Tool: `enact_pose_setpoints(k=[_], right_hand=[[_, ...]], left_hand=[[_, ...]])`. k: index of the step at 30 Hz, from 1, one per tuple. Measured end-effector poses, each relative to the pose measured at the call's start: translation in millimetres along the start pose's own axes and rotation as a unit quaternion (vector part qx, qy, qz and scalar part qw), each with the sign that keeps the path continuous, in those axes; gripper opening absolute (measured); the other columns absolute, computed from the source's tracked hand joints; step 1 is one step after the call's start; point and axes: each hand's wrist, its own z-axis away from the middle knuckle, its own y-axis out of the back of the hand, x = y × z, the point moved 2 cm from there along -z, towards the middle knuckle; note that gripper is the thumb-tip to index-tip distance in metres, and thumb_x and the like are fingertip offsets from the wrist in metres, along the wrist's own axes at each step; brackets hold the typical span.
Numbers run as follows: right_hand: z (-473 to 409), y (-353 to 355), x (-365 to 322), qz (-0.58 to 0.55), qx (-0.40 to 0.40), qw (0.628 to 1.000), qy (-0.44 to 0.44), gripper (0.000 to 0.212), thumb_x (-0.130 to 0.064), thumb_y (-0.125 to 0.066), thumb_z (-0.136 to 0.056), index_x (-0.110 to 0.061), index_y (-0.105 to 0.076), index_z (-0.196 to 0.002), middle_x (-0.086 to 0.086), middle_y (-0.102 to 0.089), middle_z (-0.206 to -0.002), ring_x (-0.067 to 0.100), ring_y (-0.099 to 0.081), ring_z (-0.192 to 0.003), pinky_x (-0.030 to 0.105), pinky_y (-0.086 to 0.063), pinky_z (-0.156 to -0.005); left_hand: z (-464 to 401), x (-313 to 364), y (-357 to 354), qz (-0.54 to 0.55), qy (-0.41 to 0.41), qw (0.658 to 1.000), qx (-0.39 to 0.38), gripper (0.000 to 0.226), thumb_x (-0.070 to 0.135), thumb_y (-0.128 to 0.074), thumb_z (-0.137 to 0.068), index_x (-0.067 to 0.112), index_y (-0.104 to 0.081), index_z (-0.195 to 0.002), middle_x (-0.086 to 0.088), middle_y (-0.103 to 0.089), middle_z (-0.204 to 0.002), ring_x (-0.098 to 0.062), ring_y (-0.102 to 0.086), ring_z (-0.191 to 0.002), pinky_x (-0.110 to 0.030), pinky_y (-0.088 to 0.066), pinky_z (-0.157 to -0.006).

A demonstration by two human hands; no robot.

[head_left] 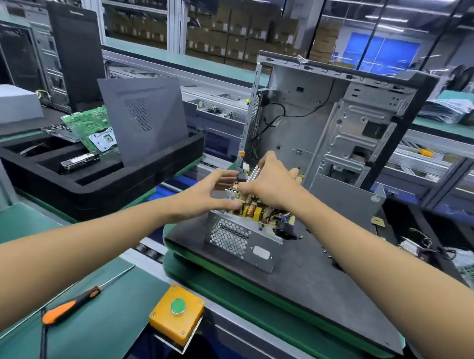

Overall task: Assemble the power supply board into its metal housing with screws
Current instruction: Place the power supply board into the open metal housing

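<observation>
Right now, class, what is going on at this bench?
A person is fitting a power supply board into its metal housing on a dark work mat. The left hand and right hand both hold the board, which sits tilted in the open top, not yet seated. A screwdriver lies untouched near the left arm. An open computer case stands behind.

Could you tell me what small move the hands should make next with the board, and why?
Probably lower the board flat into the housing. Both the left hand and the right hand hold it tilted above the housing's open top, so it does not look seated yet. The screwdriver lies untouched on the mat, so screwing likely comes after seating.
</observation>
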Motion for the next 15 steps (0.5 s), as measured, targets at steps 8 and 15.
enact_pose_setpoints(k=[8,15], right_hand=[[5,-23,12,0.009,-0.054,0.998,-0.029,0.079,-0.058,-0.071,-0.056,-0.02,-0.035,-0.115,0.011,-0.051,-0.122,0.042,-0.038,-0.116,0.048,-0.033,-0.081],[6,-33,15,0.028,-0.038,0.999,-0.016,0.07,-0.055,-0.075,-0.07,-0.019,-0.038,-0.118,0.009,-0.04,-0.125,0.039,-0.037,-0.115,0.048,-0.037,-0.09]], left_hand=[[-32,6,13,-0.093,-0.036,0.989,-0.107,0.077,0.052,-0.095,-0.064,0.038,-0.059,-0.131,0.016,-0.067,-0.131,-0.006,-0.064,-0.123,-0.029,-0.05,-0.107],[-39,-9,11,-0.121,-0.055,0.987,-0.085,0.063,0.046,-0.097,-0.061,0.044,-0.063,-0.115,0.02,-0.067,-0.119,-0.006,-0.066,-0.114,-0.022,-0.055,-0.096]])
